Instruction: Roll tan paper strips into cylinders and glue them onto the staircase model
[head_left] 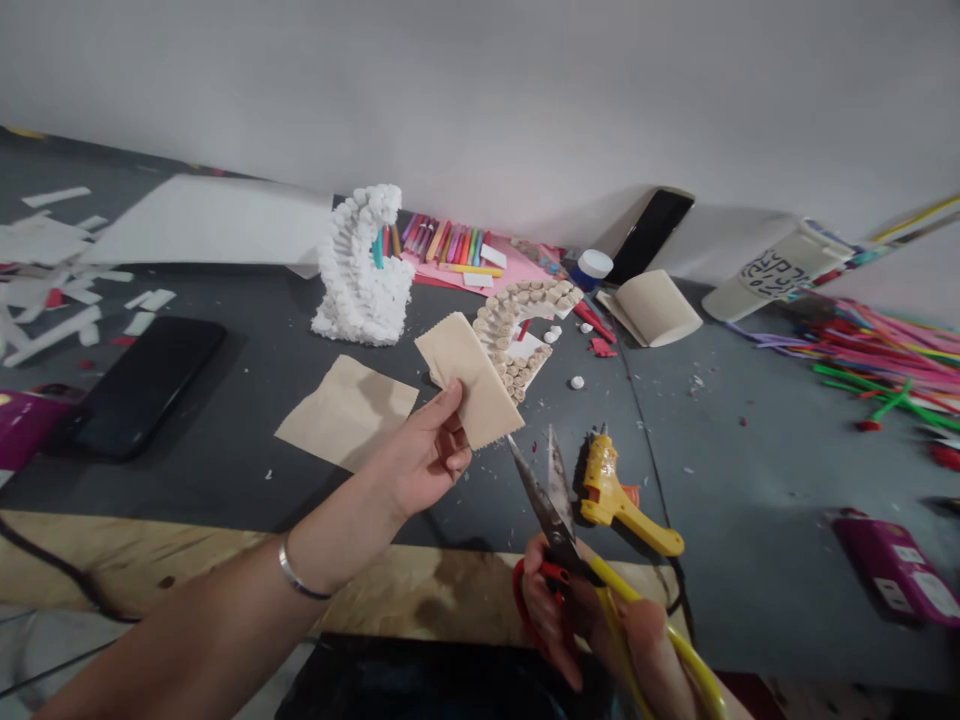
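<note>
Between thumb and fingers, my left hand (pixel 435 450) pinches a folded piece of tan paper (pixel 476 385) with jagged edges. My right hand (pixel 600 610) grips scissors (pixel 559 520) with one red and one yellow handle; their blades stand apart, tips just below the paper's lower right corner. Flat on the table, left of my left hand, lies another sheet of tan paper (pixel 349 410). Behind the held paper is a curved shape covered in small tan paper rolls (pixel 525 315), partly hidden. A white curved shape with a fluffy surface (pixel 364 270) stands farther back.
A yellow glue gun (pixel 622 500) lies right of the scissors. A roll of tan paper (pixel 660 308), a leaning phone (pixel 651 235) and a white cup (pixel 776 270) stand behind. Left is a black phone (pixel 154 385); pipe cleaners (pixel 892 360) and a purple device (pixel 900 565) lie right.
</note>
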